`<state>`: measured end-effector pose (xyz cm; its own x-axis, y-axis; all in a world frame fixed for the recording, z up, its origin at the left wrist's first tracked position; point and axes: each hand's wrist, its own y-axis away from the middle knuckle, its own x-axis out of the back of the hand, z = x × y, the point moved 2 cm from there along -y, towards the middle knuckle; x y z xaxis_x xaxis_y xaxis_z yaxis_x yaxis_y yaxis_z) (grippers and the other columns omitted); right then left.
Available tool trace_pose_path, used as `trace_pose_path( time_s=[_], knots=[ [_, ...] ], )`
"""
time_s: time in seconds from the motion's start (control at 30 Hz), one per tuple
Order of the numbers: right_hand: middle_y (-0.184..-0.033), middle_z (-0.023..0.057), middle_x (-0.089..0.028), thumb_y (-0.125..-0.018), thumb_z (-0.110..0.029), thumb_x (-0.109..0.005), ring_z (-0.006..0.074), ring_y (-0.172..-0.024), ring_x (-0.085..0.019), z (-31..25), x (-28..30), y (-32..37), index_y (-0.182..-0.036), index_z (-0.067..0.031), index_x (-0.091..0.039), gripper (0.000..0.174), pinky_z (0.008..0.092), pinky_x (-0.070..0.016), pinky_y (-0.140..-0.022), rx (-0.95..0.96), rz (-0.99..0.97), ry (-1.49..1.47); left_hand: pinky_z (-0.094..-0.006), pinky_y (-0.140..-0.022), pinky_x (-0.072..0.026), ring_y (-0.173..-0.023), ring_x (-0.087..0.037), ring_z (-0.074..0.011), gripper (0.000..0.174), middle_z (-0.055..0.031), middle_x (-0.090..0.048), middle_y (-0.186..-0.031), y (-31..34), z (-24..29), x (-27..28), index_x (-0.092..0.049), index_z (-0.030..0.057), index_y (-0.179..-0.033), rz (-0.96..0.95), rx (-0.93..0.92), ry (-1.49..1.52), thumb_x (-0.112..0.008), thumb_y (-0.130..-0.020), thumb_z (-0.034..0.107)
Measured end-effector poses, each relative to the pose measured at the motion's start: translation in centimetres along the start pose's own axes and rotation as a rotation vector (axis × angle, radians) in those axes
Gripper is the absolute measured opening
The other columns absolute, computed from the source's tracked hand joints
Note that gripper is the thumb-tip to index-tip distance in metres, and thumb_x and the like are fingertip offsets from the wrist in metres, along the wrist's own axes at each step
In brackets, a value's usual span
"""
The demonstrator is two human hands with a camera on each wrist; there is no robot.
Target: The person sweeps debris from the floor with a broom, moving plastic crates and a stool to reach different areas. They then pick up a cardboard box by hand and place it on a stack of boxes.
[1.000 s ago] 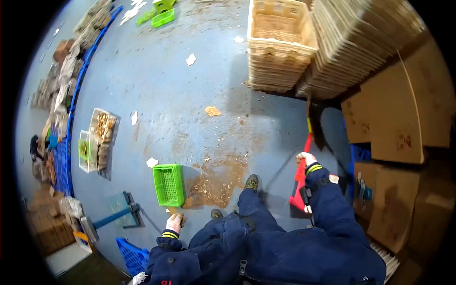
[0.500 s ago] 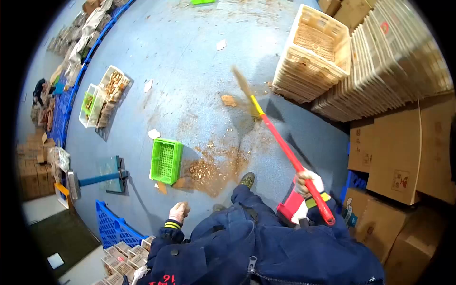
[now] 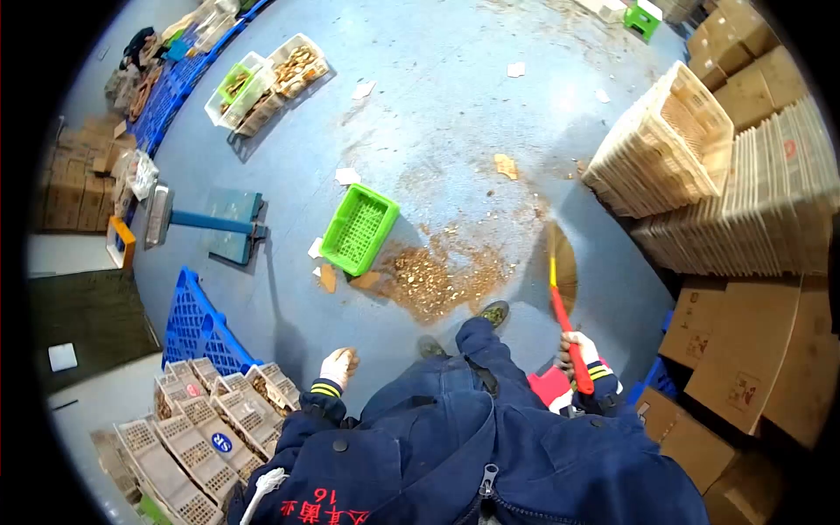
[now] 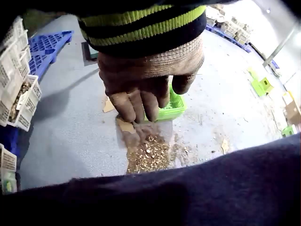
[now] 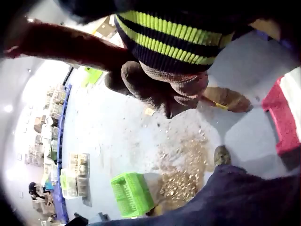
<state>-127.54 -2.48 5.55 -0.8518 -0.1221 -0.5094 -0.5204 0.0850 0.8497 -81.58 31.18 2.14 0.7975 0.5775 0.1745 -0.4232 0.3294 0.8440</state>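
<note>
The red dustpan [image 3: 544, 385] is mostly hidden behind the right sleeve and leg, so only a corner shows. In the right wrist view the broom handle is a blur, and a dark sleeve fills the lower half of the left wrist view. The gloved right hand [image 3: 579, 350] is curled tight round the red handle of the broom [image 3: 562, 262], whose bristles sit near the right edge of the debris [image 3: 433, 278]. The left hand [image 3: 337, 367] hangs with its fingers loosely curled, holding nothing, near the green crate [image 3: 359, 229].
</note>
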Motion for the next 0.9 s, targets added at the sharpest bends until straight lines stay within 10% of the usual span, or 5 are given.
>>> trace_pose_path(
  time_s=[0.13,0.3,0.5,0.77,0.9],
  knots=[
    [-0.050,-0.0041,-0.038,-0.079,-0.030,-0.052,0.0107,-0.035,-0.029,-0.6,-9.6,-3.6,-0.065,-0.0172,-0.042,0.021,0.0267,-0.0251,-0.034,0.170,0.116,-0.102,-0.0265,-0.056,-0.0440,-0.064,-0.054,-0.0140,0.027,-0.0101,-0.062,-0.084,0.1,-3.2,3.4,-0.057,0.0044,-0.107,0.059,0.030,0.074,-0.051,-0.090,0.024],
    [-0.050,-0.0024,-0.039,-0.082,-0.023,-0.048,0.0105,-0.032,-0.028,-3.8,-15.7,-0.8,-0.068,-0.0132,-0.045,0.017,0.0277,-0.0255,-0.034,0.371,0.015,-0.188,-0.0277,-0.059,-0.0454,-0.066,-0.054,-0.0138,0.031,-0.0095,-0.062,-0.085,0.0,-2.8,4.0,-0.056,0.0008,-0.110,0.107,0.048,0.092,-0.053,-0.088,0.023],
    [-0.051,0.0033,-0.041,-0.077,-0.008,-0.050,0.0151,-0.032,-0.036,-3.9,-15.0,3.8,-0.134,-0.0144,-0.033,0.060,0.0275,-0.0308,-0.030,0.349,0.006,0.021,-0.0246,-0.057,-0.0411,-0.064,-0.049,-0.0109,0.028,-0.0043,-0.055,-0.080,-5.2,-2.8,5.8,-0.056,0.0008,-0.105,0.138,-0.069,0.174,-0.055,-0.086,0.021],
    [-0.056,0.0069,-0.048,-0.071,-0.007,-0.057,0.0184,-0.039,-0.045,3.6,-9.9,-3.2,-0.124,-0.0159,-0.038,0.057,0.0315,-0.0407,-0.037,0.139,0.436,0.450,-0.0229,-0.055,-0.0408,-0.065,-0.049,-0.0083,0.037,-0.0022,-0.057,-0.080,-16.4,4.7,12.0,-0.052,0.0004,-0.113,0.079,-0.108,0.211,-0.059,-0.085,0.023],
    [-0.076,0.0127,-0.059,-0.065,-0.009,-0.067,0.0265,-0.063,-0.058,11.3,-0.3,-6.4,-0.131,-0.0095,-0.036,0.073,0.0366,-0.0489,-0.056,-0.041,0.519,0.936,-0.0230,-0.041,-0.0270,-0.047,-0.033,-0.0065,0.012,0.0027,-0.040,-0.062,-24.9,3.6,14.0,-0.049,0.0066,-0.088,0.063,0.014,0.046,-0.052,-0.087,0.019]
  ],
)
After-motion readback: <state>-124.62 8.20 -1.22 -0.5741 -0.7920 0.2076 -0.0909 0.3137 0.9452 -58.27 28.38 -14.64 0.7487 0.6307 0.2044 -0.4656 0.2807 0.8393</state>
